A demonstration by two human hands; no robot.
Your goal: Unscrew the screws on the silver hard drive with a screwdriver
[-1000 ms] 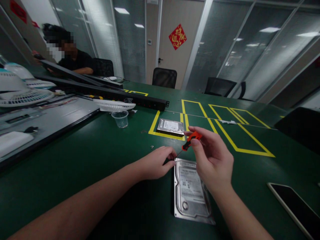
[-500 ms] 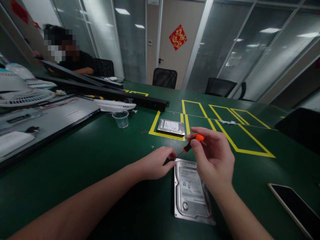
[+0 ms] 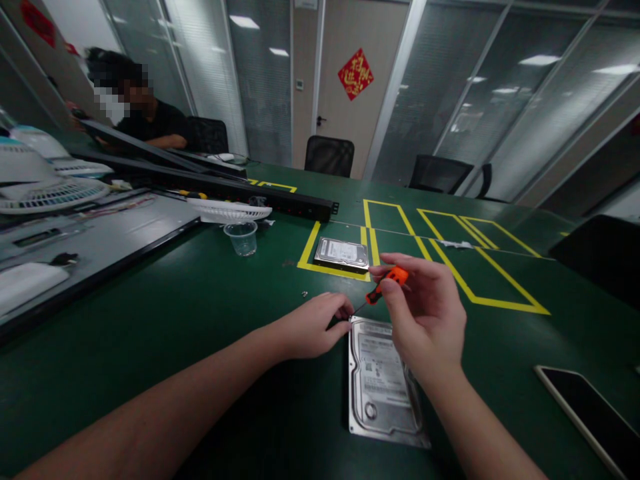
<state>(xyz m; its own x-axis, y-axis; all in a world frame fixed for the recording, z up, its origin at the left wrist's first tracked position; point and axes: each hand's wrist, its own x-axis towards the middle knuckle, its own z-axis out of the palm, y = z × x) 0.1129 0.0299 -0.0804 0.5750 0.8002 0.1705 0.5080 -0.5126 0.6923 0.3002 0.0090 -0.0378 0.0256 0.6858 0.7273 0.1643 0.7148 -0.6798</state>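
Note:
A silver hard drive (image 3: 383,393) with a printed label lies flat on the green table in front of me. My left hand (image 3: 323,327) is closed at its far left corner, thumb and curled fingers against the edge; the exact contact is partly hidden. In my right hand (image 3: 425,313) is a screwdriver (image 3: 384,285) with an orange and black handle, held between thumb and fingers. It slants down to the left, its thin shaft ending at that same corner beside my left fingertips. Whatever sits under the tip is too small to make out.
A second hard drive (image 3: 343,253) lies inside a yellow tape outline. Tiny metal pieces (image 3: 305,294) and a clear plastic cup (image 3: 242,239) are left of it. A phone (image 3: 587,413) lies at right. Fan parts and a large panel (image 3: 100,247) occupy the left; a person (image 3: 155,123) sits beyond.
The screwdriver handle has turned slightly in my right fingers, and my right hand has shifted a little. My left hand and the hard drive stay in place.

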